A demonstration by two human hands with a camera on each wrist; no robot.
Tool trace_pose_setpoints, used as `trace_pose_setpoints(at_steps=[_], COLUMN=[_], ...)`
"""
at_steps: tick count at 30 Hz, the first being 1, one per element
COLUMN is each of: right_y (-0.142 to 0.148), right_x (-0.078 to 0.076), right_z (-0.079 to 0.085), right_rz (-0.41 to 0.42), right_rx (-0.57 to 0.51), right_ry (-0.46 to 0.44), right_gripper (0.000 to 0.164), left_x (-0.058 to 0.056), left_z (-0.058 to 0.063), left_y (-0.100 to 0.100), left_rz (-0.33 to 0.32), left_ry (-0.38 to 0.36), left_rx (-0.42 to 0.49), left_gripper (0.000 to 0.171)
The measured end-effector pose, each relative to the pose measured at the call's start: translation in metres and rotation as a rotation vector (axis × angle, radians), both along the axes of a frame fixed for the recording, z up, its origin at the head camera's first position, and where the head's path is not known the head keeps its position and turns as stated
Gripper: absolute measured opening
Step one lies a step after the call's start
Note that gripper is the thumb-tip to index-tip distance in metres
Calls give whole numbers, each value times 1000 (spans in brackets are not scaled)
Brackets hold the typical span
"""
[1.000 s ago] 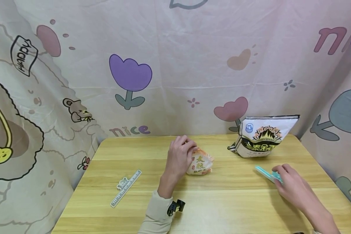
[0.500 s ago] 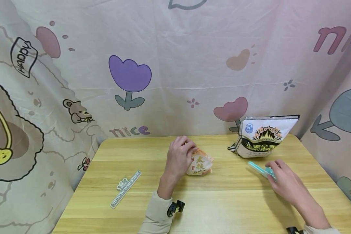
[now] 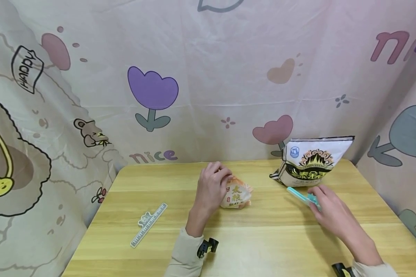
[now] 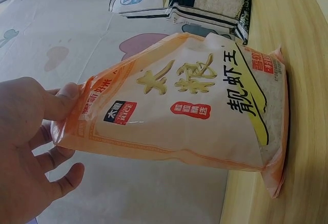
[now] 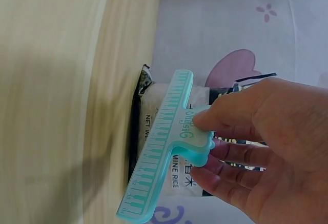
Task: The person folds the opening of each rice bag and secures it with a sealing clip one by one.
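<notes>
My left hand pinches the gathered top of an orange and white rice bag, whose base stands on the table. In the left wrist view the thumb and index finger grip its top edge, with the other fingers apart from it. My right hand holds a turquoise bag clip by its handle, thumb on one side and fingers on the other. The clip's long bar, printed with piano keys, points up and left in the head view. It is above the table, in front of a white and black rice bag.
A second, white-grey clip with a piano-key bar lies on the left of the wooden table. Behind the table hangs a printed cloth, and more cloth covers both sides.
My right hand has moved left and slightly away from me with the turquoise bag clip, closer to the orange bag. The left hand and its bag stay in place.
</notes>
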State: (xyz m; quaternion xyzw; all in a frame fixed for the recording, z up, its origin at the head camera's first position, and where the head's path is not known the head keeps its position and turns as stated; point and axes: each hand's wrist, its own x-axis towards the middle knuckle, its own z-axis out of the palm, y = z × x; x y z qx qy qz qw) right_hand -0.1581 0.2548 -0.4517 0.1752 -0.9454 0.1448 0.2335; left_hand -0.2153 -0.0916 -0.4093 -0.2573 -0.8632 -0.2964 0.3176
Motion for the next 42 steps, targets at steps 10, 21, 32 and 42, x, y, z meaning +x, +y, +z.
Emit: trace_pose_setpoints(at_steps=[10, 21, 32, 42], right_y=[-8, -25, -35, -44], right_x=[-10, -19, -28, -31], right_z=[7, 13, 20, 28], right_rz=[10, 29, 36, 36], right_rx=[-7, -32, -66, -88], right_ry=[9, 24, 8, -32], right_gripper=[31, 30, 30, 29], left_x=[-4, -3, -4, -4], left_z=[1, 0, 1, 0], left_y=[2, 0, 0, 1], left_rz=[0, 10, 9, 9], left_ry=[0, 15, -11, -7], left_rx=[-2, -12, -21, -18], left_gripper=[5, 5, 6, 6])
